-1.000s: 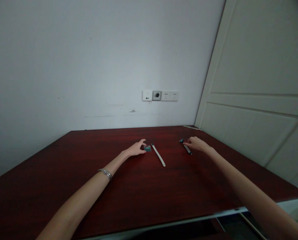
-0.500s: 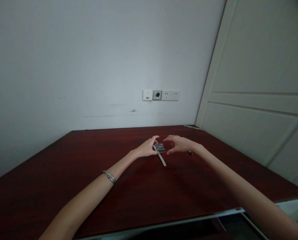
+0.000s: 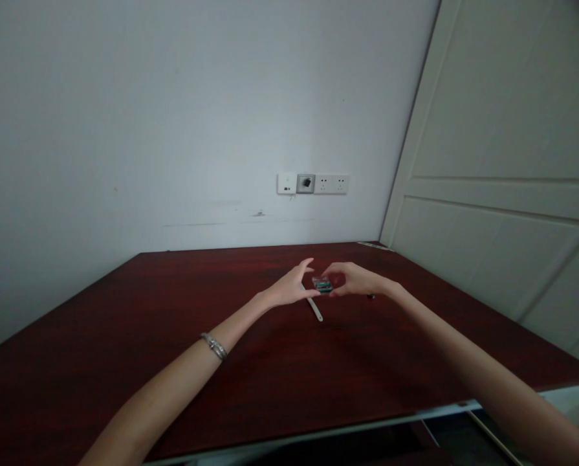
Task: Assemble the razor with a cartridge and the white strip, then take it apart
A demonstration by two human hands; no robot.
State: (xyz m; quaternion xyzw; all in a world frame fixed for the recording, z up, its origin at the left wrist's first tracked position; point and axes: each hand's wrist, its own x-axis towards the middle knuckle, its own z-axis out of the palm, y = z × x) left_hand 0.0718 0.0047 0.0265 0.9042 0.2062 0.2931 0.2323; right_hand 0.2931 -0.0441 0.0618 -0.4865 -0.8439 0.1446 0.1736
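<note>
The small clear case (image 3: 322, 285) lies between left hand (image 3: 294, 285) and right hand (image 3: 350, 279), over the counter (image 3: 250, 369), long axis roughly crosswise. The right, nearer, curls thumb and fingers about its right end, apparently gripping. The left stands widely spread; thumb contact cannot be told.

1) A small, flat, box-like case (image 3: 322, 285), see-through in part, shows teal green and dark tones
2) It sits level, broad face up
3) The case is framed between the left hand (image 3: 289, 287) and right hand (image 3: 358, 279); whether it touches the tabletop (image 3: 260, 382) is unclear
</note>
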